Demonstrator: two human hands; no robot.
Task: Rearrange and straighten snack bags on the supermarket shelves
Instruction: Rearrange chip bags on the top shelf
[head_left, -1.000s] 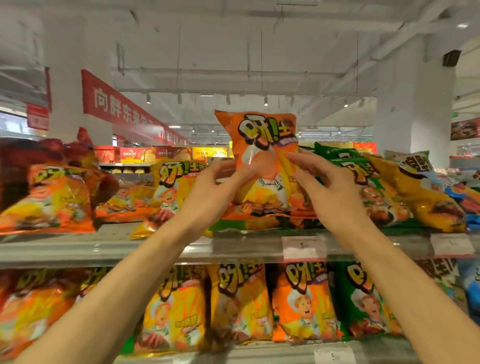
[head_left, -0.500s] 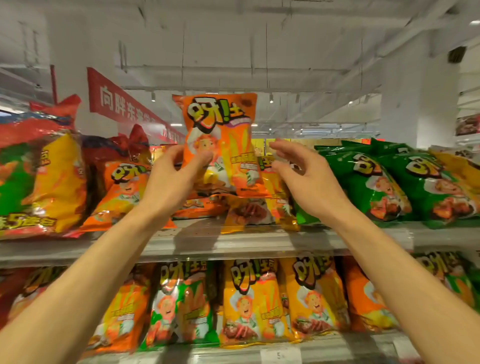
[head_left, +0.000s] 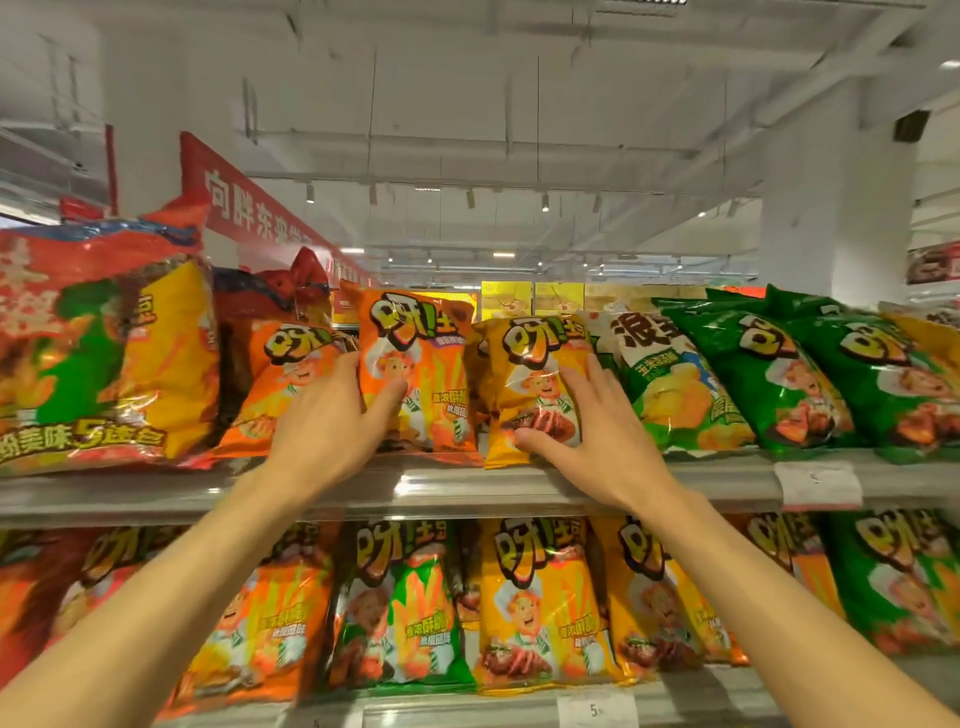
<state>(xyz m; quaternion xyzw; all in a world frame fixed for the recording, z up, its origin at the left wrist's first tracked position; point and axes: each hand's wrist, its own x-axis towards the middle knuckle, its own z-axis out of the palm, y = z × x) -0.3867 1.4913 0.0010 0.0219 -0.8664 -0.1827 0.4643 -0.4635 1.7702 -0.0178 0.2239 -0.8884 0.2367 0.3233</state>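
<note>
Left grip (head_left: 332, 421) clamped the upright orange bag (head_left: 421, 374); right grip (head_left: 597, 431), beside it, clamped the yellow bag (head_left: 530, 374).

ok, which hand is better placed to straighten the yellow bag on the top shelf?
Right. The right hand already lies on the yellow bag, fingers along its right edge. The left hand is busy gripping the orange bag beside it.
</note>
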